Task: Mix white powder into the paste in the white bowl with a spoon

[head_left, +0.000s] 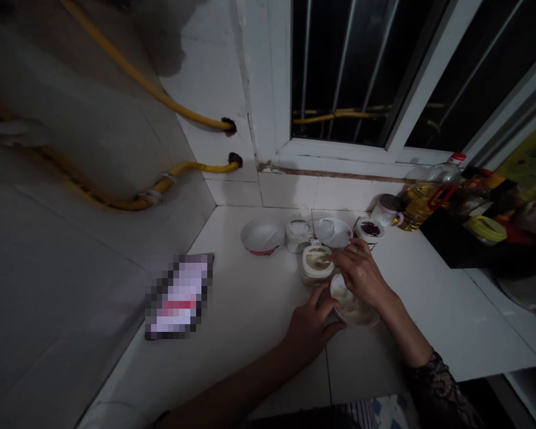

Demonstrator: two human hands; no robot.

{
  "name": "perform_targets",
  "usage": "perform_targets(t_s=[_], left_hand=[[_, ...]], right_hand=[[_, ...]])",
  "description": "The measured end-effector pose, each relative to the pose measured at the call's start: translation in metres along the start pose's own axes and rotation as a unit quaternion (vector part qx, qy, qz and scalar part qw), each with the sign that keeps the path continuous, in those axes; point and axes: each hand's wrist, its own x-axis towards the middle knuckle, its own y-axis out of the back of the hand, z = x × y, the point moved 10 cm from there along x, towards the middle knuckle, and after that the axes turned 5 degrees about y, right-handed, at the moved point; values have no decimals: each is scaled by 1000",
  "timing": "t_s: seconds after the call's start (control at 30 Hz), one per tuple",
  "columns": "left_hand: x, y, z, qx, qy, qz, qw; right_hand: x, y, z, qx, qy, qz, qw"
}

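My left hand (312,322) grips the side of a white bowl (349,301) holding a pale, mushy substance. My right hand (360,271) is above the bowl's far rim, its fingers reaching toward a wide jar with a white rim (316,263). That jar holds something pale, and my fingertips are at or just over its edge. The dim light hides whether they pinch anything. Just beyond stands a small jar of dark red contents (370,230).
On the white tiled counter (245,310) are an empty white bowl (259,234), a white jar (298,234), a white dish (333,232), a pink-handled cup (386,210) and a pixelated packet (178,296). An oil bottle (422,205) stands at right, and yellow hoses (196,170) run along the wall.
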Motion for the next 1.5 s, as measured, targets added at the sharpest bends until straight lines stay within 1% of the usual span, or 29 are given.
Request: perform_targets(t_s=[0.17,0.27,0.33,0.4,0.43,0.47,0.53,0.57,0.6,0.63,0.67,0.73,0.77,0.8,0.9,0.97,1.03,1.07,1.13,1.2,1.27,1.37,1.5], left_hand=[[0,0,0,-4,8,-6,1000],[0,0,-1,-1,18,-13,1000],[1,0,0,-1,20,-17,1000],[1,1,1,-3,17,-14,1000],[1,1,1,-3,17,-12,1000],[1,2,1,-3,17,-10,1000],[1,2,1,-4,16,-10,1000],[1,2,1,-5,17,-11,1000],[1,1,1,-6,17,-12,1000],[1,1,1,-8,17,-13,1000],[1,2,1,-11,17,-12,1000],[1,2,1,-15,16,-10,1000],[1,2,2,-15,14,-9,1000],[1,3,2,-15,13,-8,1000],[0,3,1,-11,17,-9,1000],[0,2,0,-11,24,-16,1000],[0,0,-1,-10,30,-23,999],[0,0,-2,-9,33,-25,999],[0,0,-2,-8,36,-27,999],[0,0,-2,-7,36,-28,999],[0,-1,-3,-5,36,-34,999],[-1,-2,-4,0,39,-35,999],[0,0,-3,-12,28,-20,999]], right_hand=[[-3,16,1,36,-4,45,998],[-5,15,-1,52,-5,46,998],[-8,14,6,89,-39,64,993],[-15,14,23,140,-119,102,978],[-20,12,34,172,-175,118,962],[-27,8,47,212,-235,130,940],[-43,-8,67,309,-341,138,877],[-49,-15,73,357,-376,139,844],[-54,-20,78,396,-398,145,815],[-58,-22,83,424,-410,154,792],[-61,-21,86,442,-415,165,778],[-66,-15,93,460,-411,172,768],[-68,-12,95,466,-405,161,770],[-69,-9,96,467,-396,139,778],[-72,-6,93,436,-359,40,824],[-74,-4,91,371,-334,-4,867],[-73,-2,90,282,-306,-23,909],[-71,-2,87,242,-289,-30,926],[-66,-6,78,203,-251,-51,945],[-61,-13,67,214,-223,-73,948],[-59,-17,60,241,-214,-90,942],[-59,-19,58,269,-228,-97,931],[-62,-21,63,292,-265,-90,915]])
